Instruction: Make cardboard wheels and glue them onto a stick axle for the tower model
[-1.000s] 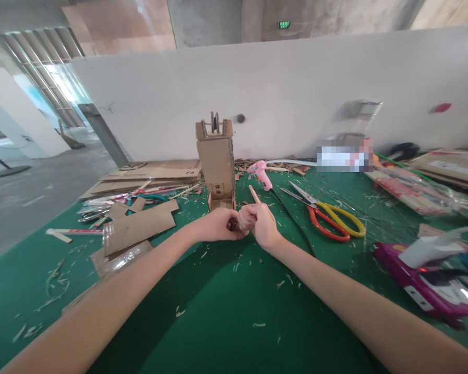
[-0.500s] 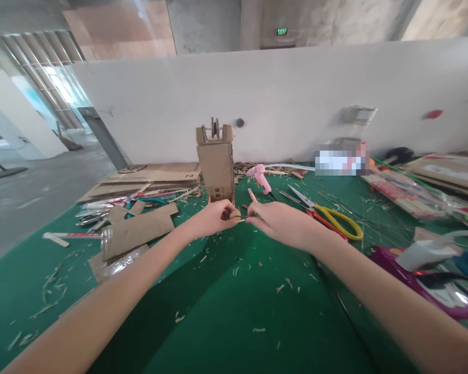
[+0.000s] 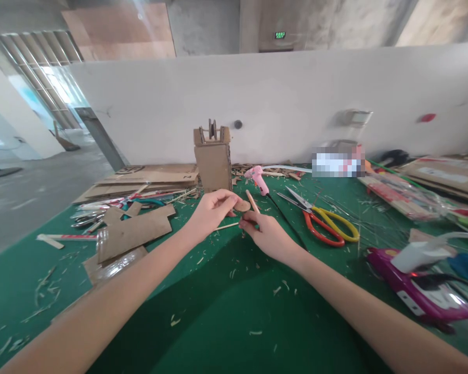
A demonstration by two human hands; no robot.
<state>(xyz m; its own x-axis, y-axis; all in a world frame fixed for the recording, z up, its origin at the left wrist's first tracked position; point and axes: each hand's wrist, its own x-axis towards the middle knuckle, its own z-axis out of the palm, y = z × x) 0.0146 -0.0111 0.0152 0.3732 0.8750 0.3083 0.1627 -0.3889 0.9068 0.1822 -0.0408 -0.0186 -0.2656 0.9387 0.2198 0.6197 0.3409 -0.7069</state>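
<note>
My left hand point(image 3: 215, 210) pinches a small round cardboard disc point(image 3: 242, 206) between thumb and fingers, its flat face turned partly up. Close by on the right, my right hand point(image 3: 262, 231) has thumb and fingertips closed at the end of a thin wooden stick point(image 3: 226, 226), which points left below the disc. My right index finger is stretched upward. Just behind both hands stands an upright cardboard tower point(image 3: 213, 166), topped by a small cardboard wheel point(image 3: 212, 129) between two supports. My left hand covers the tower's lower part.
A pink glue gun point(image 3: 258, 180) lies behind my right hand. Scissors with red and yellow handles point(image 3: 325, 223) lie to the right, near a purple power strip point(image 3: 417, 291). Cardboard pieces point(image 3: 136, 231) are stacked at left. Wood shavings litter the green table point(image 3: 218, 322).
My left hand has turned and shifted right, so the disc shows more of its face. My right hand has moved slightly down, and the stick now lies apart from the disc.
</note>
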